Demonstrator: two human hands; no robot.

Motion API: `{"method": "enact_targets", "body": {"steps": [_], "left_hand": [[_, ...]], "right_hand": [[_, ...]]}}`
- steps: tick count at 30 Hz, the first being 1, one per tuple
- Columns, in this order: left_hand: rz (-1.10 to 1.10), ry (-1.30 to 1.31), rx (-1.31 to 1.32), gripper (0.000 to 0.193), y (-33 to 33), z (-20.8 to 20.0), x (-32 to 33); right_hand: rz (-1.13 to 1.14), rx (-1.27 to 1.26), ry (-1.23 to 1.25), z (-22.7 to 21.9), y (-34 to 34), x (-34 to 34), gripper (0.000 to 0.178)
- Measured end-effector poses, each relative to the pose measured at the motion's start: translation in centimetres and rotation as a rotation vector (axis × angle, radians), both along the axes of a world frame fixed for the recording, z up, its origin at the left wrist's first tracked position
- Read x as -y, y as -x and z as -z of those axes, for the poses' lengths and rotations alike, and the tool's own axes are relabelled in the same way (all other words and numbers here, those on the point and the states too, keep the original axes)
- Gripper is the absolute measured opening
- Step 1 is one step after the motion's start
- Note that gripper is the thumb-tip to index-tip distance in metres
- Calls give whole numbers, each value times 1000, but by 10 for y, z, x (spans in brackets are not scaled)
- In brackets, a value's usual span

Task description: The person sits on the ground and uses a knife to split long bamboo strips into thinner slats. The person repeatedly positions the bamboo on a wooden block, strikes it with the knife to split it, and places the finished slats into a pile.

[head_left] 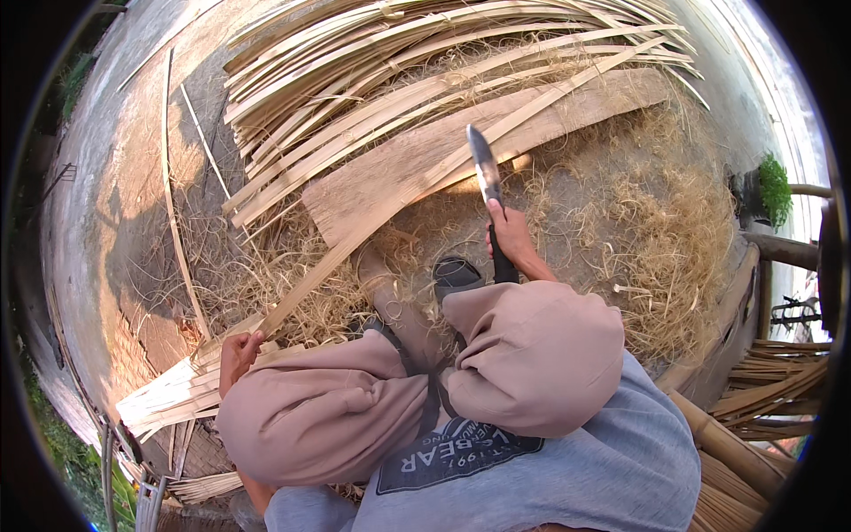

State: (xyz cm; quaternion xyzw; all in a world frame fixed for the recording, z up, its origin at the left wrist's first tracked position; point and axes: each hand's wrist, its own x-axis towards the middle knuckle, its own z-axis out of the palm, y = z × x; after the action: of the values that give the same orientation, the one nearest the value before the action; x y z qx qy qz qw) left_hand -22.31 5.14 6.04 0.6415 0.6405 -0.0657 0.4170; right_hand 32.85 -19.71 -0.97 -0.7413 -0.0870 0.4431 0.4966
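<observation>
My right hand [509, 236] is closed round the black handle of a knife [485, 166], whose broad blade points away from me. The blade's tip end appears over a long, flat bamboo strip [355, 237]; I cannot tell whether they touch. That strip runs slantwise from my left side to the far right, across a wooden board [372, 175]. Beside my left knee, my left hand [238, 358] pinches the strip near its lower end. More pale strips [160, 401] lie in a bundle next to that hand.
A large stack of split bamboo strips [337, 66] covers the ground beyond the board. Curly shavings [665, 253] are heaped at the right and round my feet. Bamboo poles [722, 443] and another bundle of strips [771, 386] stand at the right, near a green plant [775, 191].
</observation>
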Motion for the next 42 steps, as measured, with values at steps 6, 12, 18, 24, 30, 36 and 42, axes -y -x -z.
{"method": "enact_targets", "body": {"steps": [6,12,18,24,30,36,42], "left_hand": [[8,68,-9,53,-10,-5,-1],[164,3,56,56,-60,32,-5],[179,64,84,66,-167,27,9],[270,34,124,69,-233,39,35],[328,-27,115,70,-243,29,42],[339,-71,108,71,-236,31,45],[298,-116,81,68,-226,22,52]], "right_hand": [[-183,58,39,-8,36,-16,54],[-633,136,111,-11,92,-22,53],[-167,477,-109,-26,36,-32,34],[17,1036,174,-13,-79,-5,44],[-495,875,291,2,-20,4,40],[-363,981,407,9,-84,11,34],[-537,937,390,-12,-70,-16,36]]}}
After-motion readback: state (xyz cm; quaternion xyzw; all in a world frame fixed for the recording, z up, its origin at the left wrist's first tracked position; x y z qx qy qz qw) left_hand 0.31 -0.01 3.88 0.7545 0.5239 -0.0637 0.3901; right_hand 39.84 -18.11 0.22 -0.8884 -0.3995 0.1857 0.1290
